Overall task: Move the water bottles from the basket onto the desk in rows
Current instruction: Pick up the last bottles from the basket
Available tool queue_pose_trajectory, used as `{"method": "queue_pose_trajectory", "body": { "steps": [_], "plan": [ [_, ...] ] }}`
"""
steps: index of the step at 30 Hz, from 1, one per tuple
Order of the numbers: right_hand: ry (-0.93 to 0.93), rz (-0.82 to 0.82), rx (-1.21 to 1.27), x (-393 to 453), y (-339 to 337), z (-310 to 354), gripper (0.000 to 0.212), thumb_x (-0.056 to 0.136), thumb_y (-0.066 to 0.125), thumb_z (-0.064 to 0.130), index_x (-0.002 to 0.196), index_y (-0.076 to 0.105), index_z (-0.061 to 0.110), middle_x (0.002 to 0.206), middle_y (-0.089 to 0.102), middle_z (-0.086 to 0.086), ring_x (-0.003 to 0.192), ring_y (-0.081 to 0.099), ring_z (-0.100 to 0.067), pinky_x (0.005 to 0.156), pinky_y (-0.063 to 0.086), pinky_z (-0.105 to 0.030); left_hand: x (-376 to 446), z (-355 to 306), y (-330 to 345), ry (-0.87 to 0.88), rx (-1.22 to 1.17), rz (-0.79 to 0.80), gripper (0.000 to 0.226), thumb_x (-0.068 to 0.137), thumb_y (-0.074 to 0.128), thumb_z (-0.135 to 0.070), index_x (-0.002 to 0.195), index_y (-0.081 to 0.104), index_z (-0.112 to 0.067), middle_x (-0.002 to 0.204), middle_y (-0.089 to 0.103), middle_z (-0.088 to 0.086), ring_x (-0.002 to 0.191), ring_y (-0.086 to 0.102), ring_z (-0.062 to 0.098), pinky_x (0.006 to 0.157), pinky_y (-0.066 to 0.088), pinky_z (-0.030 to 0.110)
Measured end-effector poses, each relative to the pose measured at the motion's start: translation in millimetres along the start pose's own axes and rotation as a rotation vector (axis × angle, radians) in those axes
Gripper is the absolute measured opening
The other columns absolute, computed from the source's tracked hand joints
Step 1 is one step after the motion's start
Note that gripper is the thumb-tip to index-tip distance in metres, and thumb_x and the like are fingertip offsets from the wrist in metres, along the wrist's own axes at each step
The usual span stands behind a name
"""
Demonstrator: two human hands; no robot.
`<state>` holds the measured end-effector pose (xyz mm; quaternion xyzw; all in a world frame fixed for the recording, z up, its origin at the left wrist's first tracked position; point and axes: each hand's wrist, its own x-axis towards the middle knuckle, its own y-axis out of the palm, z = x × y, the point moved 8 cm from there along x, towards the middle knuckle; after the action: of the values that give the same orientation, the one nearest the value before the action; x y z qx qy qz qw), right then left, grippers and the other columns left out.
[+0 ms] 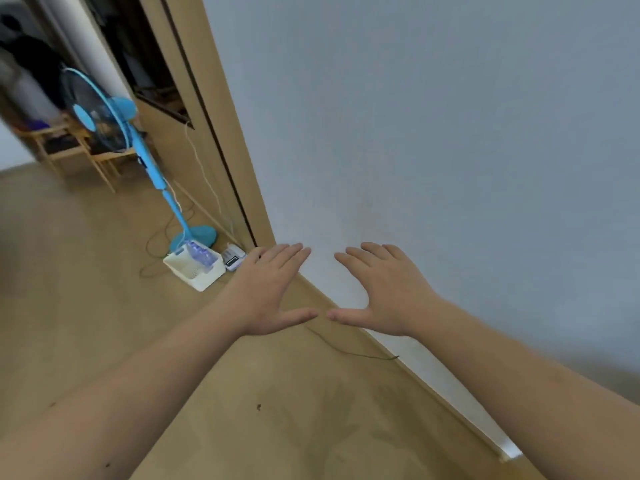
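Forearms: both bare, reaching forward from the bottom corners of the view, over the tan floor [104, 271]
Left hand [268, 289]: palm down, flat and spread wide, fingers together and pointing up-right, thumb stretched toward the other hand; it holds nothing
Right hand [388, 289]: palm down, mirrored to the left one, fingers pointing up-left, thumb out; it holds nothing; the two thumb tips lie near each other without touching
Thin dark cord [349, 351]: lies on the floor just below the hands, running toward the skirting of the wall
Wall [450, 133]: pale grey-blue, fills the right side of the view; both hands hover in front of its lower edge
Basket [195, 270]: cream plastic, on the floor to the left of the left hand, close to the wooden door frame [207, 133]
Water bottles [201, 254]: clear with bluish labels, inside the basket; blurred, so their number cannot be told
Small white device [233, 259]: on the floor just beside the basket, on its right
Blue standing fan [104, 112]: behind the basket, its round base near the basket, white cable trailing on the floor
Wooden chair [69, 150]: far left, beyond the fan, blurred
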<state>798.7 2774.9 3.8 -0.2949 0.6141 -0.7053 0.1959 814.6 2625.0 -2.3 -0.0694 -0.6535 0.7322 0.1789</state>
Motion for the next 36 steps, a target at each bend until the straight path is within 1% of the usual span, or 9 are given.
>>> {"method": "queue_pose_trajectory", "body": {
  "steps": [4,8,14,16,19,23,27,30,36],
  "plan": [
    [-0.084,0.008,0.038,73.7,21.3,52.0,0.094,0.07,0.032,0.084,0.141,0.035,0.022,0.14,0.047,0.002,0.128,0.04,-0.022,0.106,0.03,-0.039,-31.5,84.1,14.3,-0.14,0.016,0.013,0.097,0.075,0.036,-0.081,0.148,0.022,-0.018,0.152,0.032,0.0,0.138,0.029,0.017,0.111,0.026,0.043],
    [-0.152,0.039,0.09,144.1,51.5,87.0,0.094,0.07,0.035,0.083,0.141,0.036,0.022,0.14,0.048,0.003,0.125,0.044,-0.021,0.103,0.034,-0.039,-46.1,155.7,34.3,-0.273,0.001,0.031,0.094,0.076,0.039,-0.079,0.146,0.025,-0.017,0.15,0.036,0.0,0.135,0.034,0.019,0.11,0.029,0.042],
    [-0.251,0.052,0.181,268.3,101.4,121.4,0.097,0.067,0.026,0.086,0.14,0.035,0.024,0.142,0.046,0.005,0.126,0.044,-0.019,0.103,0.035,-0.038,-23.1,266.1,67.3,-0.371,0.034,0.082,0.092,0.077,0.04,-0.076,0.145,0.03,-0.015,0.146,0.041,0.001,0.132,0.036,0.019,0.107,0.031,0.041],
    [-0.268,0.074,0.213,314.3,119.8,126.8,0.1,0.065,0.023,0.087,0.143,0.032,0.025,0.143,0.044,0.006,0.126,0.043,-0.018,0.103,0.035,-0.04,-11.0,306.2,79.2,-0.411,0.041,0.103,0.092,0.077,0.04,-0.076,0.146,0.027,-0.016,0.148,0.038,0.0,0.133,0.035,0.018,0.108,0.029,0.039],
    [-0.286,0.116,0.26,382.4,146.7,137.9,0.099,0.066,0.025,0.088,0.143,0.031,0.026,0.142,0.045,0.006,0.125,0.044,-0.018,0.103,0.036,-0.039,1.2,364.4,100.7,-0.475,0.028,0.169,0.093,0.077,0.038,-0.076,0.148,0.019,-0.019,0.153,0.029,-0.002,0.137,0.028,0.016,0.113,0.021,0.04],
    [-0.349,0.212,0.292,465.1,174.6,176.6,0.093,0.068,0.03,0.085,0.142,0.029,0.027,0.142,0.042,0.008,0.126,0.041,-0.017,0.099,0.035,-0.038,3.3,446.4,115.2,-0.571,-0.017,0.171,0.091,0.077,0.039,-0.075,0.148,0.016,-0.022,0.153,0.027,-0.003,0.137,0.028,0.016,0.111,0.021,0.037],
    [-0.348,0.228,0.35,542.3,201.7,226.8,0.091,0.071,0.033,0.084,0.142,0.031,0.026,0.141,0.045,0.007,0.125,0.043,-0.016,0.095,0.042,-0.036,-9.3,540.1,132.9,-0.611,-0.019,0.173,0.091,0.079,0.039,-0.073,0.149,0.012,-0.023,0.155,0.023,-0.003,0.14,0.021,0.015,0.112,0.018,0.035],
    [-0.34,0.247,0.351,608.7,231.0,271.9,0.09,0.073,0.032,0.083,0.143,0.03,0.026,0.141,0.046,0.006,0.125,0.043,-0.016,0.092,0.042,-0.036,-19.7,622.8,154.6,-0.64,-0.026,0.161,0.09,0.079,0.042,-0.073,0.148,0.013,-0.023,0.154,0.024,-0.004,0.139,0.022,0.016,0.112,0.019,0.035],
    [-0.306,0.316,0.293,734.2,281.2,354.2,0.093,0.073,0.028,0.083,0.145,0.028,0.025,0.146,0.042,0.006,0.129,0.041,-0.017,0.098,0.037,-0.036,-26.8,774.2,205.8,-0.631,-0.063,0.206,0.091,0.078,0.041,-0.073,0.148,0.013,-0.022,0.154,0.024,-0.003,0.138,0.023,0.018,0.11,0.024,0.038]
  ]
}}
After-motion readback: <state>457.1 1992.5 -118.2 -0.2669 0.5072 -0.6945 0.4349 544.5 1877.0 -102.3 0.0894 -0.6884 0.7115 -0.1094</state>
